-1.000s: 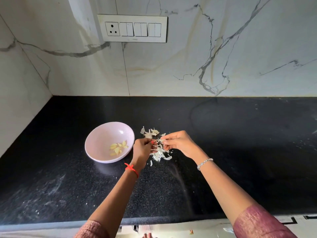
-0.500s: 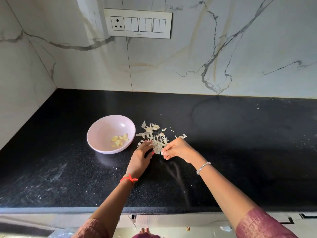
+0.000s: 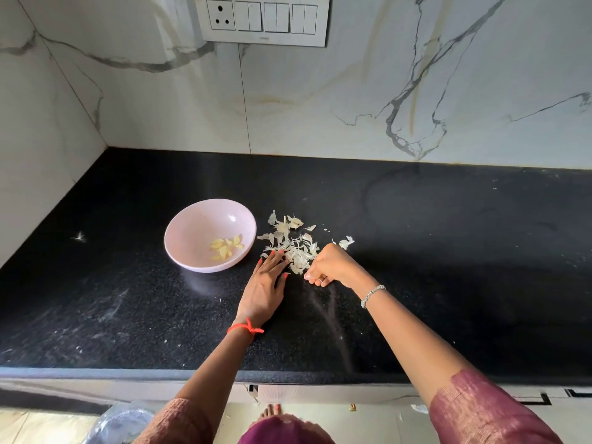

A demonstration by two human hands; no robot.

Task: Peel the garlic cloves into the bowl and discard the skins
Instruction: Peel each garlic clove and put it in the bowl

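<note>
A pale pink bowl stands on the black counter and holds several peeled yellow garlic cloves. Right of the bowl lies a loose pile of white garlic skins. My left hand lies flat on the counter, its straight fingertips touching the pile's near left edge. My right hand is at the pile's near right edge with its fingers curled in against the skins; whether it holds any is hidden.
A marble wall with a switch panel rises behind the counter, and a side wall closes the left end. A small skin scrap lies right of the pile. A plastic bag shows on the floor below the counter edge.
Both hands came down from holding skins just above the counter. The left hand now lies flat at the pile; the right hand stays curled at the pile's right side.
</note>
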